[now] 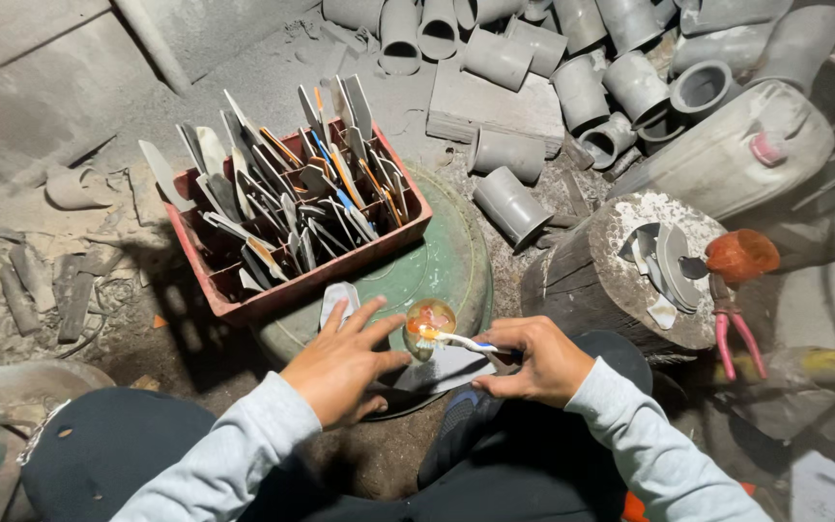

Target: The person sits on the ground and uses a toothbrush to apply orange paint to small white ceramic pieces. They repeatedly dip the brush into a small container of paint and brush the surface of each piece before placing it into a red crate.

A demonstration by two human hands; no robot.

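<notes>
Two hands, left hand (340, 362) fingers spread over glossy amber blob (429, 319), right hand (536, 360) pinching bristled toothbrush (456, 339)

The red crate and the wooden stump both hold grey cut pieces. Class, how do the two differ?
The red crate is a box with walls; the wooden stump is a round block with a flat, pale top. In the crate the grey pieces stand on end, many packed together; on the stump the curved pieces lie flat in a small pile. The crate sits left of the hands, the stump right. Both are dusty.
</notes>
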